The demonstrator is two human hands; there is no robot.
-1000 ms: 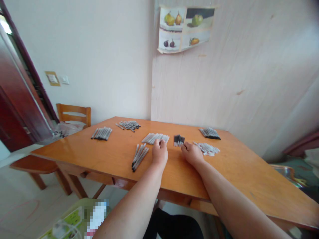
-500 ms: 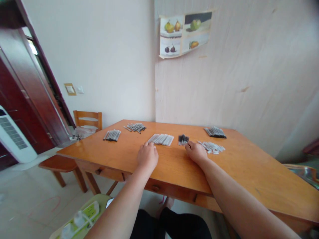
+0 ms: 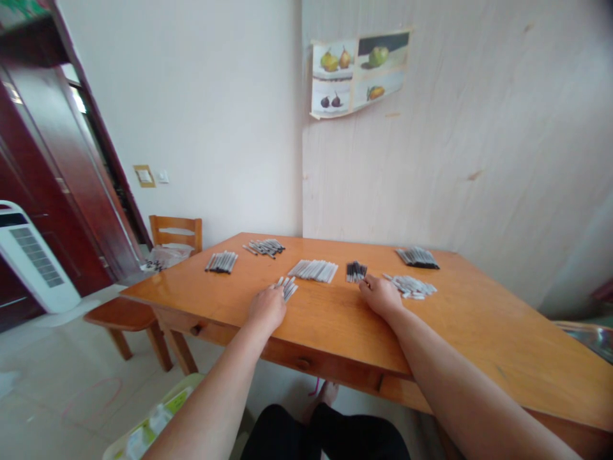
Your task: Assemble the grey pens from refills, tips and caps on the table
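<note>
Had the left hand (image 3: 268, 306) down low over the wooden surface (image 3: 325, 319), fingers bent across the near end of a small loose bunch of pens (image 3: 290, 289), with the far ends poking out past the fingertips. Couldn't tell if actually pinching that bunch or just resting on top, because of the hand blocking the view. Had the right hand (image 3: 382, 297) curled, fingers bunched together at the near right corner of a little patch of dark sticks (image 3: 355, 271). Couldn't make out whether pinching anything there. Also had a heap of small white pieces (image 3: 410, 287) just to the right of the right fingers. Saw a neat row of pale tubes (image 3: 313, 271) between the two hands, a bit farther out than the left fingers. Noticed a dark-ended row (image 3: 221, 262) off to the left of the left fingers, plus a messier pile (image 3: 265, 247) beyond them, toward the far edge. Spotted one more dark-ended stack (image 3: 418, 257) well past the right fingers, over to the right.
</note>
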